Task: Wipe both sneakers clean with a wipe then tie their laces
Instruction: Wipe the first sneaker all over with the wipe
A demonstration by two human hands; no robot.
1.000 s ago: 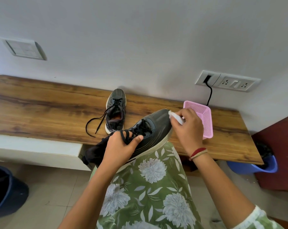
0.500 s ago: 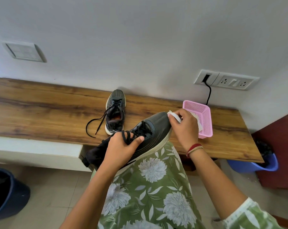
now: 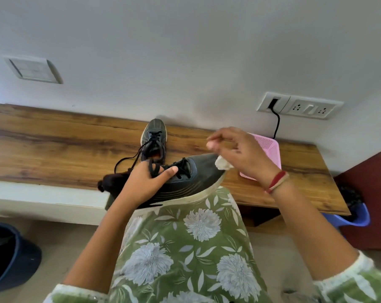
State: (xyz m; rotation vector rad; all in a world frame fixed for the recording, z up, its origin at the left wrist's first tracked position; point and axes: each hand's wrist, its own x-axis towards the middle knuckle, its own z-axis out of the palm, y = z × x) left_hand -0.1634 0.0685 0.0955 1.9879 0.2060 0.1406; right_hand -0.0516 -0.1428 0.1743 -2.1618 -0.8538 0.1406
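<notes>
Logging this moment item by item, with each place taken from the wooden shelf [image 3: 53, 145].

1. Held sneaker [image 3: 194, 178]: dark upper, pale sole. It sits over the shelf's front edge, propped on a green floral lap [image 3: 185, 248], with its toe pointing toward the shelf's right half. I see no shift from half a second ago.
2. Left hand [image 3: 145, 182]: grips the held sneaker at its collar, fingers curled, thumb laid across the tongue. A loop of black lace [image 3: 154, 169] crosses the fingers. The grip is unchanged.
3. Right hand [image 3: 244, 156]: above the shelf's right half. Half a second ago it pressed down on the toe; it now stands lifted off it. The forefinger and thumb reach out to the left and are blurred, so I cannot tell whether they meet. The other fingers curl over the wipe.
4. Wipe [image 3: 222, 164]: white and bunched, poking out below the right hand, right at the toe tip. I cannot tell whether they touch.
5. Second sneaker [image 3: 153, 136]: on the shelf's middle, toe toward the back wall, laces loose and trailing toward the front. Unmoved.
6. Pink basket [image 3: 270, 147]: on the shelf's right part, partly behind the right hand.
7. Socket plate [image 3: 301, 106]: on the wall above the shelf's right end, with a black cable [image 3: 277, 123] running down from it.
8. Dark bin [image 3: 10, 259]: on the floor below the shelf's left end.
</notes>
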